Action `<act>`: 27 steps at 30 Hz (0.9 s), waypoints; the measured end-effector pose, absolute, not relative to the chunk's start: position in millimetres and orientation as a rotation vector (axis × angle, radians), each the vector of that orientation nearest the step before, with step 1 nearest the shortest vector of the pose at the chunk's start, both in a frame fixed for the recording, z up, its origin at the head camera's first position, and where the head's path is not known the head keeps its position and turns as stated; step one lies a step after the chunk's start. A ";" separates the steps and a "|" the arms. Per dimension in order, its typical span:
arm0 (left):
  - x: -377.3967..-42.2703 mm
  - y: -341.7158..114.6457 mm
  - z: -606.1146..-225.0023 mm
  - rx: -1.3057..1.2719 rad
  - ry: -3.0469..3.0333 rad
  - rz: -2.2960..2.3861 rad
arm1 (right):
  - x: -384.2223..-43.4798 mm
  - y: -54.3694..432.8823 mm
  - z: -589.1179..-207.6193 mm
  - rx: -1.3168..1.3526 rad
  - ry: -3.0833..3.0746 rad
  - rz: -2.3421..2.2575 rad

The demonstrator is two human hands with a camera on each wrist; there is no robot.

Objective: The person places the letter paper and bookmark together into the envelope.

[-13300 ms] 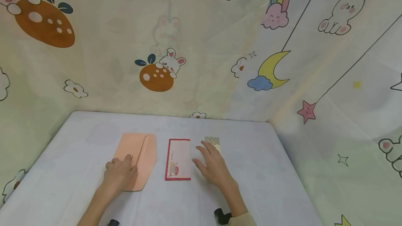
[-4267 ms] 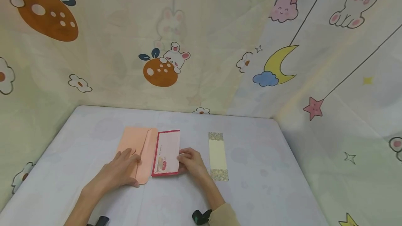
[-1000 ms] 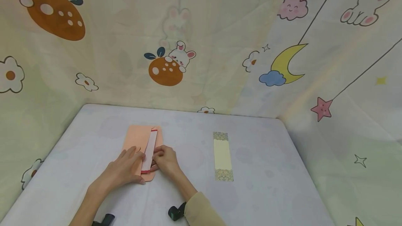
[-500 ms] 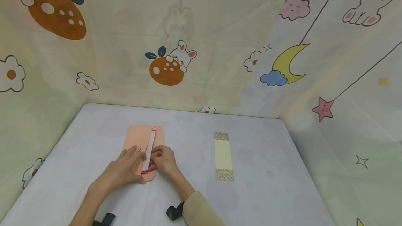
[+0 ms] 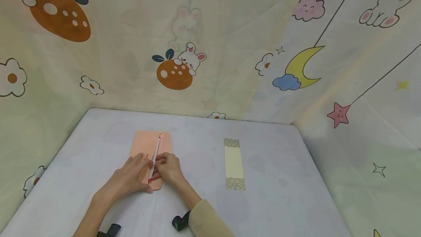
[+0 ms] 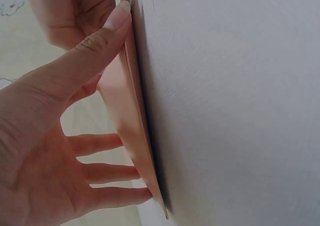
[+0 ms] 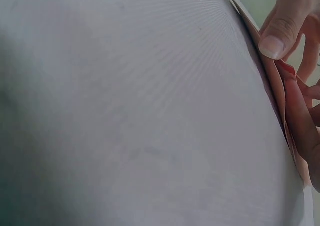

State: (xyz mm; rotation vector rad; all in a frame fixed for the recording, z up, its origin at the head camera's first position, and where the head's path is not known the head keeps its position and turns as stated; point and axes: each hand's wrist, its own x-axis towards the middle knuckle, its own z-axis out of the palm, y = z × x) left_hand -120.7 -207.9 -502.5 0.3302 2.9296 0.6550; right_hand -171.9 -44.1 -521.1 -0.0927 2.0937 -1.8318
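A peach envelope (image 5: 144, 142) lies on the left part of the table, its slit facing right. Only a thin white strip of the red-edged card (image 5: 156, 147) shows in that slit; the rest is inside the envelope. My left hand (image 5: 129, 176) rests across the envelope with spread fingers pressing it down, its thumb at the near edge. In the left wrist view the envelope (image 6: 129, 121) lies close along the table under that thumb. My right hand (image 5: 170, 168) pinches the card's right edge at the slit. The right wrist view shows a red card corner (image 7: 287, 67) at the opening.
A cream paper strip with patterned gold ends (image 5: 233, 163) lies on the table to the right. The white-covered table (image 5: 273, 156) meets printed cloth walls (image 5: 125, 72) behind and at both sides. Black wrist devices (image 5: 180, 222) sit near the front edge.
Earlier the card lay flat right of the envelope; my right hand has brought it left and slid it into the slit. Over the last second its visible strip has narrowed. The left hand stays put.
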 end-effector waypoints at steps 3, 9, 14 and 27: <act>-120.8 -207.8 -502.5 0.341 2.936 0.654 | -172.2 -44.9 -521.6 -0.097 2.124 -1.806; -121.3 -207.2 -502.6 0.344 2.941 0.647 | -172.6 -46.0 -522.0 -0.109 2.143 -1.797; -122.0 -206.7 -503.6 0.335 2.935 0.649 | -173.0 -47.5 -522.1 -0.133 2.173 -1.792; -123.8 -208.3 -505.8 0.357 2.944 0.617 | -173.6 -48.9 -523.9 -0.241 2.297 -1.704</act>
